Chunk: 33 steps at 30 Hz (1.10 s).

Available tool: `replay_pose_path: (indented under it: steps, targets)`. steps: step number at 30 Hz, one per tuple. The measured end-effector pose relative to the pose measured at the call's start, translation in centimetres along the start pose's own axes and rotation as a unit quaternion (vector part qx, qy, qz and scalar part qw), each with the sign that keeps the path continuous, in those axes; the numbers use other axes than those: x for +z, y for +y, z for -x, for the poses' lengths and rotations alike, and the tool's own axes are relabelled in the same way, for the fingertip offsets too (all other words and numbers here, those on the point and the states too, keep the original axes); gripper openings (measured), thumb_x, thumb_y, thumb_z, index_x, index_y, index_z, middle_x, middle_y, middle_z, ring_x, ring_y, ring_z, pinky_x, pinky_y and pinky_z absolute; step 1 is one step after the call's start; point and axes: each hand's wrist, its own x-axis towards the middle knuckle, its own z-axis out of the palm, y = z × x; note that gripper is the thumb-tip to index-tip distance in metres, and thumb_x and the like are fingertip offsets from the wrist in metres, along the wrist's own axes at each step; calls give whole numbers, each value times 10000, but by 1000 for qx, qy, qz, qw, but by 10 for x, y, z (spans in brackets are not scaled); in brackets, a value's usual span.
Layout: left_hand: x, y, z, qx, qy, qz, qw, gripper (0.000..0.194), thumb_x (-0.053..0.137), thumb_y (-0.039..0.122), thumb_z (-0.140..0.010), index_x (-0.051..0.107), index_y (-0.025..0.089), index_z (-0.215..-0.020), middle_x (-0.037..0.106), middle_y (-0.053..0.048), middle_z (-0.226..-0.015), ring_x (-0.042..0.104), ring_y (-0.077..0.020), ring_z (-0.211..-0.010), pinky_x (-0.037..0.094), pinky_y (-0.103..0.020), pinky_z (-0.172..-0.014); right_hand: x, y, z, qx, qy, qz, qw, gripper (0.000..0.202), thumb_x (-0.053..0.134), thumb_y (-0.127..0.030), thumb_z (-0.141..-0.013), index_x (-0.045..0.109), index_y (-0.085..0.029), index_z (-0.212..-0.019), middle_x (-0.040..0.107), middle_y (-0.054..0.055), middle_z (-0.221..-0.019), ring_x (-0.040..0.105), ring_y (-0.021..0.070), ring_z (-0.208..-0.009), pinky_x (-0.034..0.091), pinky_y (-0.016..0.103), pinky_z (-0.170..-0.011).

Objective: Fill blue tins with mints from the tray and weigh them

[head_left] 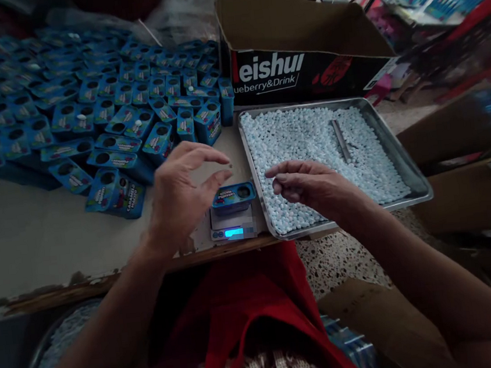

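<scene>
My left hand (180,191) is beside a small blue candy box (233,196), thumb and forefinger spread apart with nothing between them. The box sits on a compact digital scale (221,234) with a lit blue display, and a dark round opening shows in its top. Over the near left part of a metal tray (422,192) is my right hand (304,182), its fingertips pressed together; whatever may be in them is too small to make out. Pale blue and white candies (293,135) fill the tray, and a narrow metal strip (341,140) lies on them.
Many blue boxes (115,192) crowd the table (22,231) at left, a few candies on their tops. Behind the tray stands an open black carton (308,72). Cardboard boxes (457,197) are at right. Below the table's left edge is a round container of candies (64,338).
</scene>
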Motion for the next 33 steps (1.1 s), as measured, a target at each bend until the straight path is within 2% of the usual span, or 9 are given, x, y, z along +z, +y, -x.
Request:
replay_pose_path:
  steps: [3,8,11,14,17,21,25,29,33]
  targets:
    - [-26,-10,11,-9,36,-28,999,126,786,283,-846,767,252,-966,722,1,-1047,664,-193,-1026,523,-367,-1014,20,-11,-5,-42,-47,112,992,198,724,-348,-921,778,-176,-1001,627,-1,-702,481,85,-587,376,204,-520]
    - [-56,-26,32,-62,63,-42,995,182,774,328,-868,773,213,-1009,739,-4,-1043,673,-195,-981,542,-350,-928,40,-12,-16,-65,-57,204,975,155,743,-293,-900,785,-188,-1006,626,-3,-720,527,105,-646,403,209,-553]
    - [-65,-30,39,-66,62,-47,995,171,775,330,-870,773,214,-995,742,0,-1040,677,-194,-982,537,-336,-917,32,-12,-16,-38,-34,157,986,208,757,-296,-897,753,-206,-1084,612,-11,-723,521,100,-623,413,205,-535]
    - [-71,-33,42,-67,62,-53,994,162,775,331,-874,772,214,-986,740,5,-1036,677,-182,-974,530,-314,-897,6,-10,-14,-25,61,44,997,146,772,-288,-889,702,-210,-991,615,1,-760,505,90,-594,425,195,-496]
    - [-72,-35,42,-70,68,-54,994,184,776,342,-876,775,213,-1008,731,2,-1023,675,-173,-960,528,-306,-897,-25,1,-14,15,162,-62,985,181,773,-140,-812,643,-204,-920,639,25,-822,526,92,-617,476,184,-500]
    - [-63,-33,42,-72,59,-64,994,225,783,321,-867,758,228,-1071,735,12,-1072,681,-170,-1019,528,-312,-966,-46,23,-14,116,172,-133,969,282,724,-36,-705,663,-141,-960,640,43,-796,450,64,-545,440,165,-449]
    - [-51,-26,39,-72,36,-58,995,250,767,301,-875,738,223,-1111,734,5,-1117,684,-168,-1054,535,-329,-1010,-35,28,-14,91,141,-110,980,225,759,-106,-731,684,-140,-941,655,42,-736,385,64,-517,365,176,-411]
    - [-44,-18,37,-54,8,-57,997,314,787,348,-858,721,239,-1144,724,-2,-1157,676,-187,-1099,542,-337,-1021,-18,18,-14,41,103,-77,991,174,770,-119,-712,667,-167,-844,675,48,-761,442,75,-566,389,193,-469]
    - [-37,-11,33,-31,-32,-80,996,402,811,406,-829,691,243,-1175,713,-17,-1182,665,-213,-1105,535,-373,-1043,-19,15,-14,38,94,-50,994,210,815,-190,-724,706,-167,-902,653,39,-796,482,82,-596,398,207,-484]
